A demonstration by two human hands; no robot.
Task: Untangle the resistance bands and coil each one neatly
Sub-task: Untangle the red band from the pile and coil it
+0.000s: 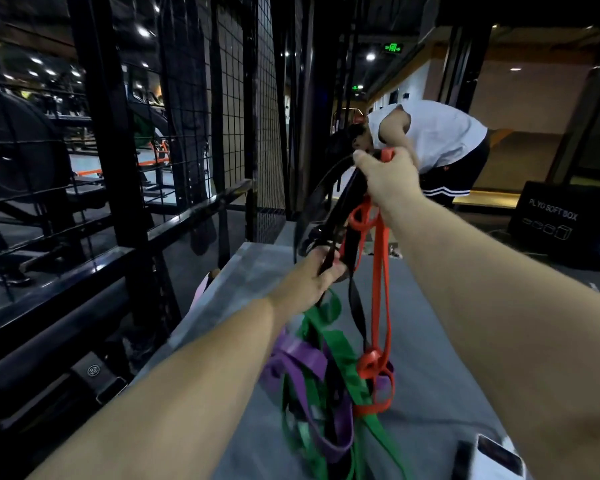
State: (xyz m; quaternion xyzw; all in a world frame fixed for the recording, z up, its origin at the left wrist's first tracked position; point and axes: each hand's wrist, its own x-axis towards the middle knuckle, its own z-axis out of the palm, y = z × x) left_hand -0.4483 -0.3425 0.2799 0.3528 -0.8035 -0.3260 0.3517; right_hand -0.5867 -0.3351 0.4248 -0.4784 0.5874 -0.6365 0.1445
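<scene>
Worktop (430, 341), grey and flat, carries our tangled heap of wide green rubber band (340, 344) and purple rubber band (302, 355). From it a long orange rubber band (381, 271) and a black rubber band (352, 202) rise to our right grip (387, 178), clenched round both high up. Our left grip (312, 278), lower, clasps the black one.

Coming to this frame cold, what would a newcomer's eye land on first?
The right hand, raised at centre, grips an orange band, while the left hand below it pinches a black band. Beneath them a bright tangle of green band and purple band hangs down onto the grey platform. Behind, at upper right, a person in a white shirt bends forward.
</scene>
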